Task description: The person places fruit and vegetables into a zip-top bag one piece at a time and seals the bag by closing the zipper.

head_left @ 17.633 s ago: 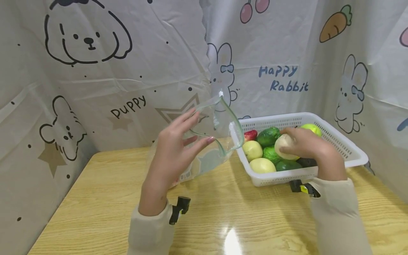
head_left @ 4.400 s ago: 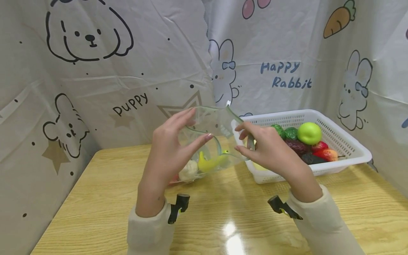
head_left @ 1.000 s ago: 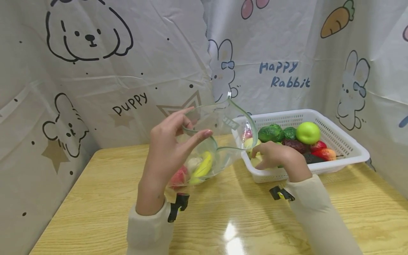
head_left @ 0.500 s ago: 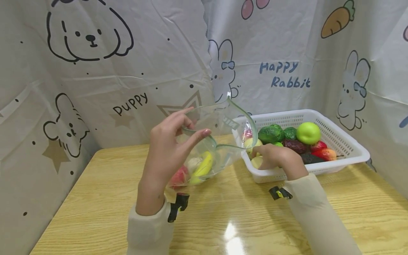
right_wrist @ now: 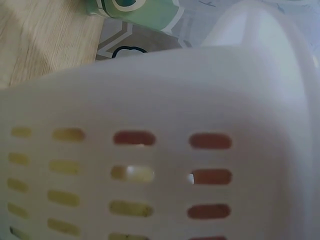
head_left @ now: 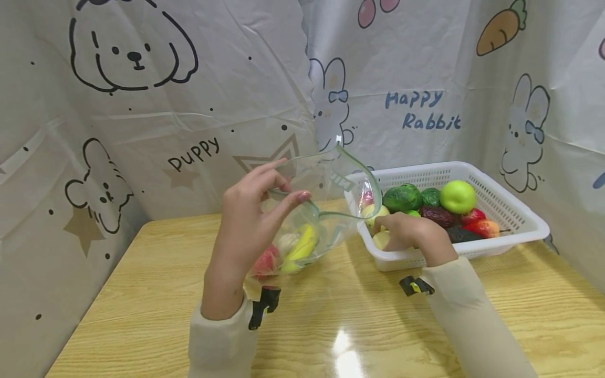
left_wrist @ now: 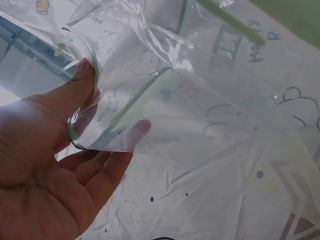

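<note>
Right hand (head_left: 413, 233), head view: having left the mouth of the clear bag (head_left: 331, 239) where it was a few seconds ago, it is now reaching into the near left corner of the white basket (head_left: 534, 226), fingers bending around a pale yellow fruit (head_left: 381, 240) that is lying low inside.

Left hand (head_left: 250, 220): thumb and fingers are standing well apart at the tips, holding the bag by its green-edged rim, so that the mouth is gaping toward the basket.

Bag contents: a banana (head_left: 303, 248) is slanting beside a pale, rounded piece (head_left: 285, 243) and a pinkish-red one (head_left: 267, 260), all showing through the film.

Basket: a bright green apple (head_left: 457, 197) is sitting toward the back, with a dark green fruit (head_left: 402, 198) to its left, while a red-orange piece (head_left: 483, 229) is pointing its stem at the right wall.

Setting: I am looking across a wooden table (head_left: 165, 294) at a printed curtain (head_left: 189, 121) reading "Puppy" and "Happy Rabbit."

Bag rim, left wrist view: it is running between the thumb and the fingers, one fingertip showing through the clear film.

Basket wall, right wrist view: slotted plastic is filling most of the frame, yellow showing through the left slots and reddish-brown through the right; from this side I am not managing to tell how the fingers are gripping.
</note>
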A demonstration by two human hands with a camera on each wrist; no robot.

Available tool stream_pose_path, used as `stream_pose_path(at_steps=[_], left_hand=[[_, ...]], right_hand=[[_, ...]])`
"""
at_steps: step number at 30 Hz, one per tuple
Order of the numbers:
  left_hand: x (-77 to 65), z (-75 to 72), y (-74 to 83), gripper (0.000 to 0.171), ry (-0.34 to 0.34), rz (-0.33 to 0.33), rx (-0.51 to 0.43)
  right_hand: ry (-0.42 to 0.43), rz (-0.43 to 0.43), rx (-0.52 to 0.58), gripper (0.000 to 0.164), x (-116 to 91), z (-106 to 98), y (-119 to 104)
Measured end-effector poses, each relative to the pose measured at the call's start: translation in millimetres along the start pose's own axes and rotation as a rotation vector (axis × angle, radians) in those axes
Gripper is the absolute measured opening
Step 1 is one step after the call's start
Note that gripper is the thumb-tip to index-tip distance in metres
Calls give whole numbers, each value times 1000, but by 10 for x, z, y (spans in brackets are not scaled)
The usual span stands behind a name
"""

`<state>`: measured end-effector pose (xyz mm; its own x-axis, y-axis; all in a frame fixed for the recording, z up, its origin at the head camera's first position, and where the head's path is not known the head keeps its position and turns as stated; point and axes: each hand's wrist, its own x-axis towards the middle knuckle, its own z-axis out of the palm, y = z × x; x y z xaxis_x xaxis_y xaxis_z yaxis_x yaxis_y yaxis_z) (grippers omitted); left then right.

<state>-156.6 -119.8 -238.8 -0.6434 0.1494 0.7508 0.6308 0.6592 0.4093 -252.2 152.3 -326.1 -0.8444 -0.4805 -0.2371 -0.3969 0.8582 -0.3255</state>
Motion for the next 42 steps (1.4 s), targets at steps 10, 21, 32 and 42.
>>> stream_pose_path(at_steps=[10, 21, 32, 42], left_hand=[[-4, -18, -4, 26, -5, -11, 1], [-6, -22, 4, 27, -8, -22, -9], [-12, -19, 4, 26, -9, -26, -12], [-2, -6, -1, 26, -6, -13, -10]], right_hand=[[14, -12, 38, 41, -45, -31, 2], [267, -59, 61, 59, -154, -202, -27], [731, 8, 354, 73, -321, -446, -88], [1077, -88, 741, 62, -499, -539, -338]])
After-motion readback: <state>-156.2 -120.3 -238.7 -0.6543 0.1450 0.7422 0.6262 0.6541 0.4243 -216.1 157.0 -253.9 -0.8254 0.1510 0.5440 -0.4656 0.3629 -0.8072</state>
